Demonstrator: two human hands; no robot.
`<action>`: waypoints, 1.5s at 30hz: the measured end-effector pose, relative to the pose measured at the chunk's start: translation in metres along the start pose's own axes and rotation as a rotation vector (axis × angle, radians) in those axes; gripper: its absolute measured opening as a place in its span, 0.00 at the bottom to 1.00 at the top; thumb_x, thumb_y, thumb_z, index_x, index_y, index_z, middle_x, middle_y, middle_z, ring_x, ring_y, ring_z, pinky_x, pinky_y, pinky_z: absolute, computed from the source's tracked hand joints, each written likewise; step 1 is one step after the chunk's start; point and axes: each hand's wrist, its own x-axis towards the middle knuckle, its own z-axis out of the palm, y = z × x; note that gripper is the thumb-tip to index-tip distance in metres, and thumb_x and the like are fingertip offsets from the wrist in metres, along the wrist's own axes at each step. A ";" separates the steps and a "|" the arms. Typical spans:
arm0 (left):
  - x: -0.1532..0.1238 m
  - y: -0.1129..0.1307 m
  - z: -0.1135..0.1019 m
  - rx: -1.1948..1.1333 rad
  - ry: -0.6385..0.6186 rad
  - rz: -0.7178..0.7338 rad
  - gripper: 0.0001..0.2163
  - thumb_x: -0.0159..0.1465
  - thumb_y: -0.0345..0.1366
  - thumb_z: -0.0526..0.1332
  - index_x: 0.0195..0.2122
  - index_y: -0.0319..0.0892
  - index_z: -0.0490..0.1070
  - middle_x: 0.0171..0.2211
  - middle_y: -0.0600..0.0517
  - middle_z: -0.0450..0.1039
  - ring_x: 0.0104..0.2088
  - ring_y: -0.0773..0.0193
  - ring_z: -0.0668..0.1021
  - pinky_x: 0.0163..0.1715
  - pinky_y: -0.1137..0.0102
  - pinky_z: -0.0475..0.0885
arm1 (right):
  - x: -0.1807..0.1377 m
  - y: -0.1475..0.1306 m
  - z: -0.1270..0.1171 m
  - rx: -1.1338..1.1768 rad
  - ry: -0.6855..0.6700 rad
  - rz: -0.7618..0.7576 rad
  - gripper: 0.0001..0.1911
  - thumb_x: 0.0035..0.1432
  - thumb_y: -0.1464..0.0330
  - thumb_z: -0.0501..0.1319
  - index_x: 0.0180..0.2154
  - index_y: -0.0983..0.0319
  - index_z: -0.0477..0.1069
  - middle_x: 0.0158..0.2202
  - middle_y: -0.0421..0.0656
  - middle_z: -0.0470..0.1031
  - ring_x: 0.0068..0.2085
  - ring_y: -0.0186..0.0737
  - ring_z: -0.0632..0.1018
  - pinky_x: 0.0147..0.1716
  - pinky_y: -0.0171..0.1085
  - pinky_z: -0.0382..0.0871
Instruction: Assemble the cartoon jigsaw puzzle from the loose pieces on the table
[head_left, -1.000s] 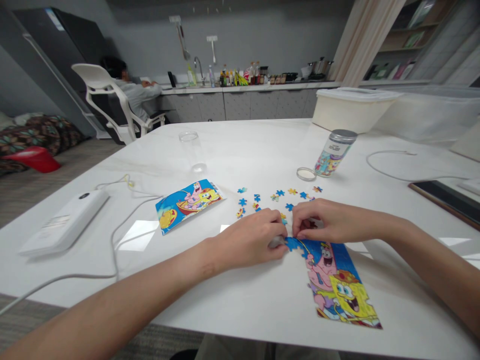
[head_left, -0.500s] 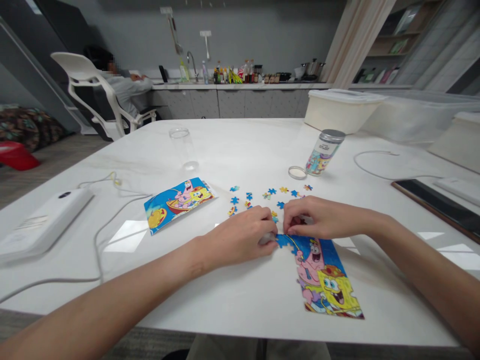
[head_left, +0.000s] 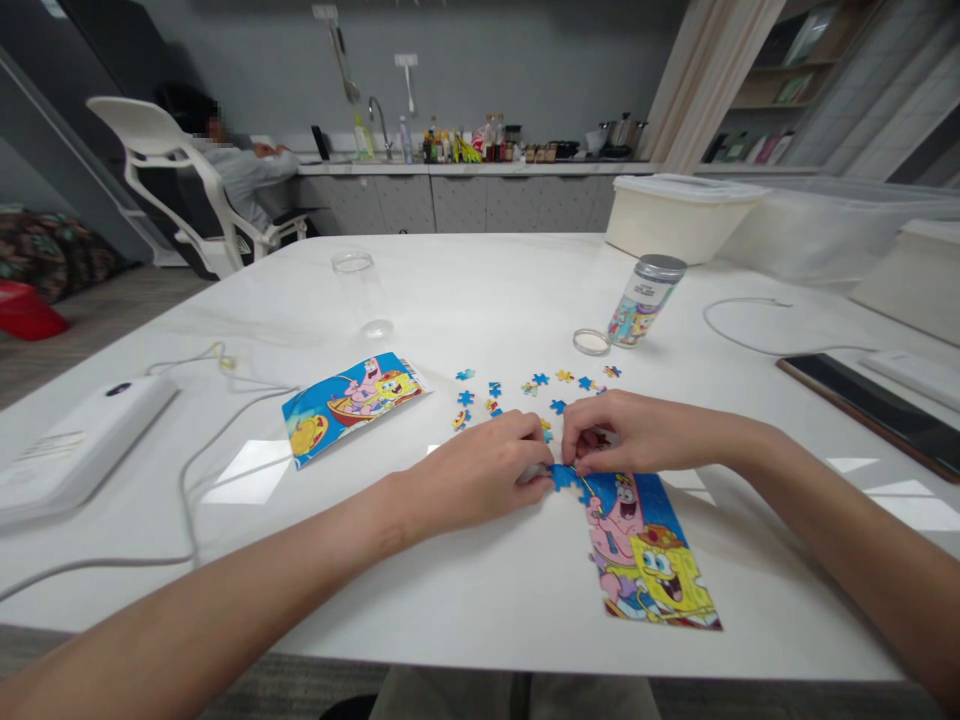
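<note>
A partly joined jigsaw puzzle point(head_left: 660, 560) lies on the white table, showing a pink starfish and a yellow sponge character. A short strip of blue puzzle pieces point(head_left: 564, 478) juts out from its upper left corner. At the strip's left end, the bent fingers of my left hand point(head_left: 499, 460) are closed on a blue piece, mostly hidden by them. My right hand point(head_left: 626, 432) has thumb and fingertips pinched on the puzzle's top edge, close beside the left fingertips. Beyond both hands several loose puzzle pieces point(head_left: 540, 380) are scattered.
A picture sheet point(head_left: 352, 405) lies left of the loose pieces. Farther back stand a clear jar point(head_left: 362, 295) and a printed can point(head_left: 645, 300) beside a ring-shaped lid point(head_left: 592, 342). A white power strip point(head_left: 82, 440) with cables is at left, a phone point(head_left: 870, 410) at right. Someone sits across the room.
The view has shifted slightly, so everything on the table sits a little farther left and up. Both hands keep the same closed pose at the puzzle's upper edge.
</note>
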 end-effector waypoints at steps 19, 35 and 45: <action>-0.003 0.003 -0.009 0.097 -0.029 0.079 0.10 0.63 0.38 0.63 0.41 0.37 0.74 0.41 0.45 0.72 0.40 0.61 0.74 0.41 0.68 0.71 | -0.003 0.004 -0.006 -0.096 0.225 -0.054 0.13 0.59 0.62 0.58 0.43 0.60 0.74 0.34 0.43 0.76 0.32 0.39 0.75 0.31 0.37 0.66; -0.007 -0.030 -0.046 0.616 -0.187 -0.034 0.20 0.67 0.52 0.56 0.35 0.39 0.74 0.32 0.48 0.73 0.33 0.58 0.74 0.34 0.64 0.67 | -0.006 0.039 -0.017 -0.517 0.517 0.113 0.14 0.62 0.64 0.52 0.41 0.60 0.74 0.42 0.48 0.73 0.43 0.46 0.76 0.43 0.44 0.68; -0.011 -0.039 -0.047 0.636 -0.251 -0.120 0.18 0.71 0.46 0.50 0.35 0.38 0.70 0.32 0.47 0.72 0.32 0.57 0.75 0.32 0.65 0.65 | -0.008 0.038 -0.023 -0.471 0.513 0.388 0.12 0.60 0.65 0.55 0.38 0.62 0.75 0.38 0.48 0.77 0.38 0.46 0.76 0.36 0.43 0.67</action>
